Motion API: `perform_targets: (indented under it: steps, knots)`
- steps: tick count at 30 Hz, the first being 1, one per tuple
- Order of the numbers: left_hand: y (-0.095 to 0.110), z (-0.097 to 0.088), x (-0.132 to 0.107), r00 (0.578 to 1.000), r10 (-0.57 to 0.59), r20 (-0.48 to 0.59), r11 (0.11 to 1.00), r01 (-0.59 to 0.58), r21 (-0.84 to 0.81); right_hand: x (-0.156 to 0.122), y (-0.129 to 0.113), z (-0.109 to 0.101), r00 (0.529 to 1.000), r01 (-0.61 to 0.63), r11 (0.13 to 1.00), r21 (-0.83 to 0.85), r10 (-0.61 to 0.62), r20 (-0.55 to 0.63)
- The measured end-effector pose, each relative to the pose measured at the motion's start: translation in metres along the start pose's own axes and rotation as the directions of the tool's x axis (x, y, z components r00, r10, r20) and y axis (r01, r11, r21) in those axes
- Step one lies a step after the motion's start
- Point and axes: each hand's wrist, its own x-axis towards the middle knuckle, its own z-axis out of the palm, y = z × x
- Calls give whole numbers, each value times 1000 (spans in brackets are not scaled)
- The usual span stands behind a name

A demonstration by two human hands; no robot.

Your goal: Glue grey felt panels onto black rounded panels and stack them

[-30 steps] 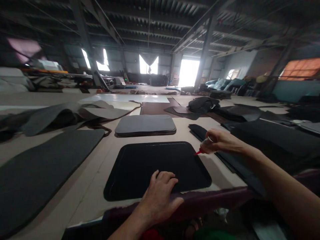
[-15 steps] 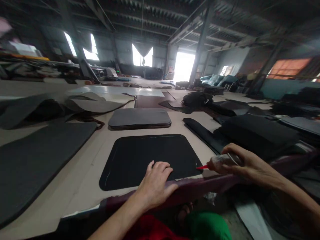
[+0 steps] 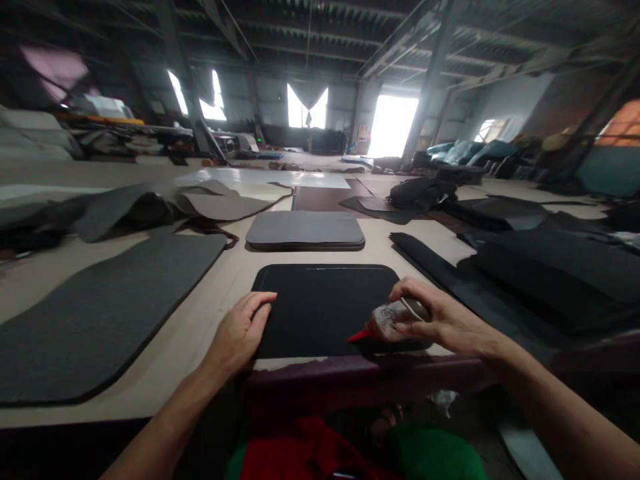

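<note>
A black sheet with rounded corners lies flat on the table in front of me, a thin shiny line along its far edge. My left hand rests at the sheet's left edge, thumb and fingers apart, holding nothing. Wrapped around a glue bottle with a red nozzle, my right hand tilts it low over the near right part of the sheet. The nozzle tip points left and down, close to the near edge; whether it touches is unclear.
Beyond the sheet sits a stack of grey rounded pieces. A large dark grey panel lies to the left. Folded black material covers the right side. Maroon cloth hangs along the table's near edge.
My left hand has gone from the sheet's near middle to its left edge. My right hand has carried the bottle leftward from the right corner along the near edge. The view has turned left.
</note>
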Motion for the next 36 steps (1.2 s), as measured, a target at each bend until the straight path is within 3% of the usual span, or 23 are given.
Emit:
perform_targets:
  steps: [3, 6, 15, 21, 24, 27, 31, 36]
  knots:
    - [-34, -24, -8, 994, -102, 30, 993, 100, 64, 26, -15, 17, 992, 117, 993, -17, -116, 39]
    - [-49, -29, -19, 995, -56, 88, 996, 49, 80, 49, -30, 34, 981, 176, 984, -1, -176, 80]
    - [-61, -21, -25, 999, -12, 43, 998, 9, 67, 102, -69, 75, 933, 320, 946, 46, -324, 155]
    - [-60, -21, -28, 999, -52, 3, 996, 52, 73, 118, -76, 95, 924, 373, 926, 63, -377, 71]
    - [-59, -22, -28, 998, -61, -6, 994, 61, 88, 126, -67, 101, 948, 318, 941, 117, -317, -27]
    - [-58, -22, -29, 998, -54, -8, 993, 55, 101, 139, -49, 100, 983, 143, 959, 244, -109, -146]
    - [-56, -22, -30, 999, -38, -8, 992, 39, 118, 165, -25, 92, 934, -5, 963, 270, 100, -342]
    - [-56, -21, -30, 1000, -20, -9, 990, 21, 139, 198, -15, 92, 897, -28, 986, 167, 98, -430]
